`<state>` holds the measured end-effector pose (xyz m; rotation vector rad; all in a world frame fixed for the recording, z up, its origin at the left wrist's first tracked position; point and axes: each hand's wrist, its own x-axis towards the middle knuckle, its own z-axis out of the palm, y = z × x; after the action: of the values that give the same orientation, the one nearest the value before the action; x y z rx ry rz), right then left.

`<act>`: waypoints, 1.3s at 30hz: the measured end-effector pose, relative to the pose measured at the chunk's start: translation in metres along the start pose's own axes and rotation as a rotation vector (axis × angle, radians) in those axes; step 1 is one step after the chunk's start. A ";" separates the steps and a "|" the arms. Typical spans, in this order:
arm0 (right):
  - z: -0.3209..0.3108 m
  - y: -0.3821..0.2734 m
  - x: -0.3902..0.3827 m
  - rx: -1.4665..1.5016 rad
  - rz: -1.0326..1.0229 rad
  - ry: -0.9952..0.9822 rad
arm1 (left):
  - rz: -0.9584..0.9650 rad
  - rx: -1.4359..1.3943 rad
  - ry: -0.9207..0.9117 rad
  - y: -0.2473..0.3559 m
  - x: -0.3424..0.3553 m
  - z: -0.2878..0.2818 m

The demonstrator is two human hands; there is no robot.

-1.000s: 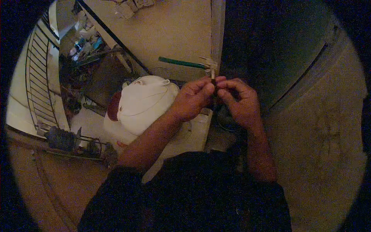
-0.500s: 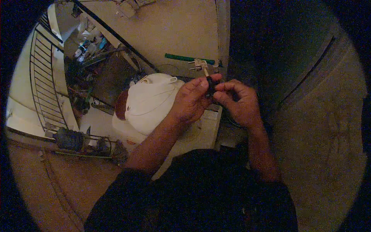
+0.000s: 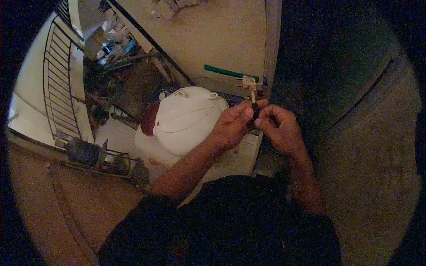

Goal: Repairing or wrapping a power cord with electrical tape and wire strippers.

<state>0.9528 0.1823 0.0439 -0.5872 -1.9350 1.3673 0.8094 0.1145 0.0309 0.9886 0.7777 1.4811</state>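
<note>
While hands (image 3: 233, 126) (image 3: 283, 131) hold it — plug (image 3: 249, 83) tilts less now.

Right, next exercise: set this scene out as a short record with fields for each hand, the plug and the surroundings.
Left hand: holds a short black section below the pale two-pin plug
Right hand: fingertips at that section; grip unclear
Plug: above both hands, pins pointing left
Beside left hand: rounded white object on a pale flat top
Behind plug: straight green rod
Far left: black barred railing
Light: dim
</note>
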 end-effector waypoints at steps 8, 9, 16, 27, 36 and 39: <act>0.013 0.008 -0.010 -0.181 -0.102 -0.038 | 0.191 0.844 0.026 0.019 -0.024 -0.008; 0.017 0.011 -0.012 -0.202 -0.101 -0.028 | 0.195 0.831 0.036 0.015 -0.026 -0.010; 0.032 0.023 -0.019 0.177 -0.022 0.083 | 0.284 0.948 0.110 0.011 -0.034 -0.012; 0.029 0.002 -0.007 -0.075 -0.058 -0.039 | 0.088 0.316 -0.008 0.014 -0.038 -0.015; 0.034 0.003 -0.010 -0.115 -0.098 -0.019 | 0.028 0.002 -0.041 0.006 -0.041 -0.023; 0.035 0.001 -0.011 -0.070 -0.084 -0.012 | 0.072 -0.027 -0.054 0.004 -0.040 -0.023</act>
<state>0.9340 0.1530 0.0324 -0.5257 -2.0014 1.2576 0.7876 0.0757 0.0181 1.0417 0.6879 1.5166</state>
